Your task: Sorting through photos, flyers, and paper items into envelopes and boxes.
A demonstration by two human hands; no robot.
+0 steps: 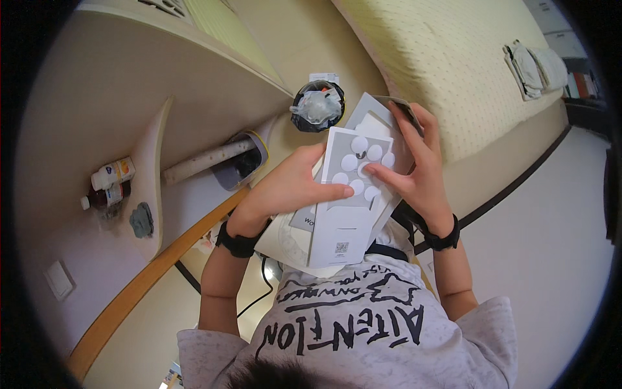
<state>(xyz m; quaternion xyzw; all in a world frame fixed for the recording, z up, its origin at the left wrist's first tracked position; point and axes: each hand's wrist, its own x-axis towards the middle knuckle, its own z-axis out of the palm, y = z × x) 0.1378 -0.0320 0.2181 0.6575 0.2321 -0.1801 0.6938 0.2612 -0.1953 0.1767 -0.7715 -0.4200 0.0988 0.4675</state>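
Note:
My left hand [296,182] grips the left side of a bundle of white and grey cards and paper pieces, its thumb on the front card. That front card [340,238] bears a printed code and has a grey upper panel with several white round stickers [359,145]. My right hand [418,160] holds the bundle's right side, thumb tip on one of the round stickers. Its fingers also hold a dark-edged flat piece [406,111] behind. A grey card with a cut-out window [364,112] stands up behind the front card. Larger pale sheets [284,236] lie under the bundle, above my lap.
A black-lined bin [318,109] with plastic waste stands ahead. Left of it, a grey bin [243,163] holds a long roll [209,160]. Bottles [112,185] and a grey-green cloth [142,220] are at the far left. A bed [452,63] with folded cloth [534,70] is at right.

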